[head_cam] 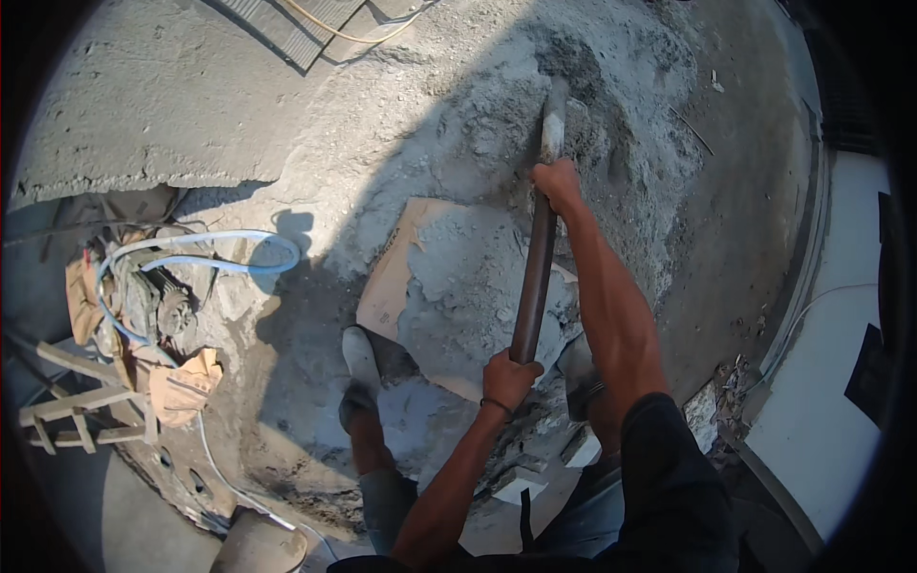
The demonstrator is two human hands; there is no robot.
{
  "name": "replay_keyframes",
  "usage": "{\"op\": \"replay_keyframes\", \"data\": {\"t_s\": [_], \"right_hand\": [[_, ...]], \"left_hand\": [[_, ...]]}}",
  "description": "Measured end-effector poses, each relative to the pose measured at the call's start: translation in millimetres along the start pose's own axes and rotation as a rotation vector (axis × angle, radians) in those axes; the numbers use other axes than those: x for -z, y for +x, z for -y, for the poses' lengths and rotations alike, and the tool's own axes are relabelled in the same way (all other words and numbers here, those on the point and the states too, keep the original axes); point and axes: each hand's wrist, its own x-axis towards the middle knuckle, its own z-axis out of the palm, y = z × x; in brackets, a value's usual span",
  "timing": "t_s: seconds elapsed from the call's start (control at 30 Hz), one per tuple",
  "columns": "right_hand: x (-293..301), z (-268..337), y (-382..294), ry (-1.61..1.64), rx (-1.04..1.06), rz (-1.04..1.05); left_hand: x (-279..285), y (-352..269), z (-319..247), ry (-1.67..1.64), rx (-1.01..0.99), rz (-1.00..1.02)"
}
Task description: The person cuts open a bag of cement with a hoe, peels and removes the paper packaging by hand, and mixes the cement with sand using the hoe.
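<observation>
Both of my hands grip a long dark wooden handle (534, 286) that slants away from me. My left hand (510, 379) is closed around its near end, with a dark band on the wrist. Farther up, my right hand (557, 188) holds it just below a pale metal socket (553, 125). The socket runs into a pile of grey sandy material (487, 122), and the tool's head is hidden there. Under the handle lies an opened brown paper sack (383, 290) bearing writing, with a heap of grey powder (466, 286) on it.
My booted foot (360, 358) stands left of the sack. A blue hose (208, 247) loops over a motor (175, 304) at left, near a wooden ladder-like frame (89, 415) and a crumpled paper sack (186, 387). A concrete slab edge (143, 172) lies upper left, a white wall (824, 322) at right.
</observation>
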Motion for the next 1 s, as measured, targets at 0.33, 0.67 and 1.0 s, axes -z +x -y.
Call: {"op": "replay_keyframes", "data": {"t_s": [0.33,0.67,1.0], "right_hand": [[-14.6,-60.3,-369.8,0.522,-0.44,0.091],[218.8,53.3,-268.5,0.717,0.275,-0.462],[235.1,68.8,-79.9,0.682,0.528,-0.609]], "left_hand": [[138.2,-314.1,122.8,0.644,0.321,0.19],[4.8,-130.1,-13.0,0.518,-0.642,0.011],[-113.2,50.9,-228.7,0.52,-0.873,-0.046]]}}
